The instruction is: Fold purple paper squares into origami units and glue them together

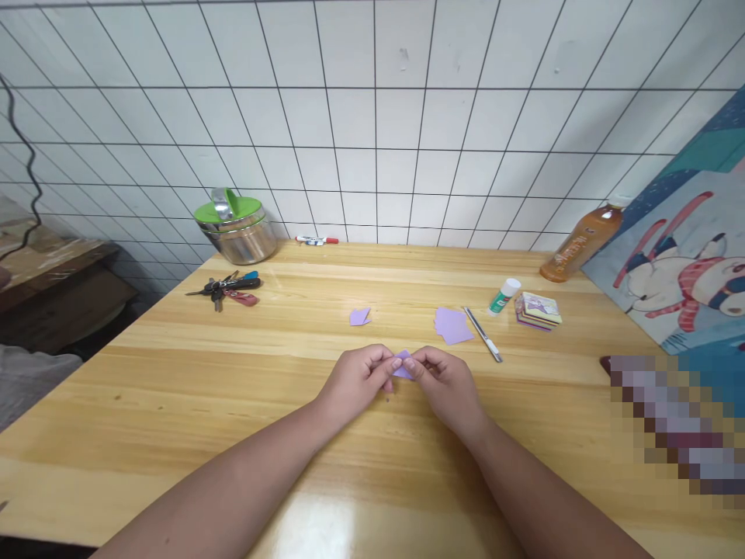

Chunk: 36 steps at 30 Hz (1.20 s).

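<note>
Between both hands, just above the wooden table (233, 419), is a small piece of purple paper (403, 371). My left hand (364, 376) pinches its left side between thumb and fingers. On the right side, my right hand (442, 382) grips it the same way, with the two thumbs almost meeting. The fingers cover much of the paper, so its full shape is hidden. Beyond my hands lies a small folded purple paper (359, 317). A few loose purple sheets (454, 325) lie farther right, beside a slim utility knife (484, 335).
A glue stick (504, 297) stands near a small stack of paper pads (538, 310). An amber drink bottle (582, 242) is at the back right. Keys (226, 289), a green-lidded steel pot (238, 233) and a marker (317, 241) sit toward the back left. A blurred object (675, 419) lies right.
</note>
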Each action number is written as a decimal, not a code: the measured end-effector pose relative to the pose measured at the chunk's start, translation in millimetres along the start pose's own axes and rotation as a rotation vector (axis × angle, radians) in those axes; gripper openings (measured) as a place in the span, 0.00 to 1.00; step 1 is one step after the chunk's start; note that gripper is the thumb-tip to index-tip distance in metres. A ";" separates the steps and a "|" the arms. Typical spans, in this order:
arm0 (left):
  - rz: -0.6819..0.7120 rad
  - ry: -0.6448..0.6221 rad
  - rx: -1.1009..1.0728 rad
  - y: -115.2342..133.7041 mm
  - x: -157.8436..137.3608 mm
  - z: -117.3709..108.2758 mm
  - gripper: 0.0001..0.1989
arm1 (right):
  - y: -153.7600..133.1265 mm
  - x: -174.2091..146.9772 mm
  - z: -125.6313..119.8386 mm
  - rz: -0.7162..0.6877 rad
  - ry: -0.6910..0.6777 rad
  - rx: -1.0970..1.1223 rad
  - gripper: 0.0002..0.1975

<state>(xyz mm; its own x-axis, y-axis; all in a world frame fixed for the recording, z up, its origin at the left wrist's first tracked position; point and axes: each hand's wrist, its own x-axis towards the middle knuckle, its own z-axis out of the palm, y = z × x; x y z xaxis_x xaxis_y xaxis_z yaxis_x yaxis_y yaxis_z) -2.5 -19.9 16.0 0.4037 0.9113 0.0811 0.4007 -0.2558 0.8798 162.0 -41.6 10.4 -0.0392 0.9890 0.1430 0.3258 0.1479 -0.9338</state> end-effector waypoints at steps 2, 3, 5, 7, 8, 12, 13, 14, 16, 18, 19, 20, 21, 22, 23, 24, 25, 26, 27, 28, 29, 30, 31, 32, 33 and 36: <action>0.000 0.006 0.007 0.1 0.1 0.1 0.16 | 0.2 -0.1 0.3 -0.021 -0.005 0.016 0.11; 0.002 0.010 0.016 0.0 0.1 0.2 0.16 | 0.5 -0.1 0.5 -0.030 -0.003 0.034 0.10; 0.006 0.014 0.041 0.0 -0.1 0.7 0.15 | 1.0 0.1 0.9 -0.039 0.015 0.074 0.08; 0.002 0.002 0.057 0.2 -0.5 1.3 0.15 | 0.6 0.2 0.9 -0.042 0.039 0.094 0.08; -0.001 -0.007 0.060 0.3 -0.8 1.7 0.15 | -0.1 0.1 0.8 -0.043 0.049 0.090 0.07; 0.013 -0.032 0.070 1.8 -1.1 2.0 0.16 | -4.2 -0.1 -1.0 -0.031 0.080 0.050 0.07; 0.024 -0.042 0.074 2.3 -1.0 1.7 0.16 | -4.7 0.0 -1.7 -0.029 0.084 0.039 0.07; 0.034 -0.059 0.076 2.7 -0.9 1.2 0.16 | -4.7 0.1 -2.5 -0.031 0.088 0.024 0.08; 0.043 -0.096 0.084 3.4 -0.5 0.0 0.16 | -3.7 0.7 -4.1 -0.048 0.101 -0.024 0.08; 0.040 -0.117 0.092 3.6 -0.5 -0.9 0.16 | -1.9 1.3 -5.5 -0.069 0.121 -0.083 0.08; 0.038 -0.118 0.098 3.6 -0.6 -1.1 0.17 | -1.1 1.6 -6.0 -0.075 0.127 -0.109 0.08; 0.037 -0.112 0.105 3.6 -0.7 -1.1 0.17 | -0.7 1.8 -6.3 -0.079 0.132 -0.128 0.08; 0.036 -0.100 0.110 3.6 -0.9 -1.0 0.17 | -0.5 2.0 -6.5 -0.081 0.136 -0.143 0.09; 0.035 -0.089 0.114 3.6 -1.1 -0.9 0.16 | -0.7 2.1 -6.6 -0.080 0.138 -0.154 0.09; 0.033 -0.080 0.118 3.6 -1.2 -0.7 0.16 | -1.0 2.3 -6.7 -0.077 0.140 -0.162 0.09; 0.033 -0.074 0.122 3.7 -1.2 -0.6 0.15 | -1.4 2.5 -6.6 -0.074 0.142 -0.169 0.09; 0.034 -0.072 0.126 3.7 -1.1 -0.6 0.15 | -1.9 2.7 -6.5 -0.072 0.144 -0.175 0.09; 0.039 -0.073 0.128 3.7 -1.0 -0.6 0.15 | -2.3 2.9 -6.5 -0.069 0.146 -0.179 0.09; 0.044 -0.075 0.131 3.6 -0.9 -0.6 0.15 | -2.6 3.1 -6.4 -0.065 0.148 -0.181 0.09; 0.047 -0.075 0.132 3.2 -0.7 -0.6 0.15 | -2.8 3.2 -6.3 -0.062 0.151 -0.181 0.09; 0.046 -0.075 0.131 2.4 -0.6 -0.4 0.15 | -2.8 3.3 -6.3 -0.060 0.152 -0.180 0.09; 0.039 -0.080 0.123 1.4 -0.6 0.0 0.15 | -2.8 3.3 -6.2 -0.060 0.148 -0.177 0.09; 0.027 -0.090 0.102 0.0 -0.5 0.6 0.15 | -2.6 3.2 -6.0 -0.062 0.142 -0.175 0.09; 0.009 -0.108 0.064 -1.6 -0.4 1.3 0.14 | -2.3 3.0 -5.8 -0.069 0.130 -0.173 0.09; -0.013 -0.131 0.011 -3.3 -0.3 2.2 0.13 | -1.9 2.8 -5.5 -0.078 0.115 -0.173 0.08; -0.089 -0.206 -0.156 -7.6 0.5 4.1 0.12 | -0.4 1.8 -4.6 -0.093 0.062 -0.166 0.08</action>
<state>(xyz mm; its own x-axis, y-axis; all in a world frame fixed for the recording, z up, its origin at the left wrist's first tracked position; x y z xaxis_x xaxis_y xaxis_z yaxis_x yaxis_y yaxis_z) -2.0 -18.9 7.4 0.5381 0.8388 -0.0825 0.3166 -0.1105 0.9421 166.2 -40.0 12.6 -0.0197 0.9679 0.2507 0.4753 0.2297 -0.8493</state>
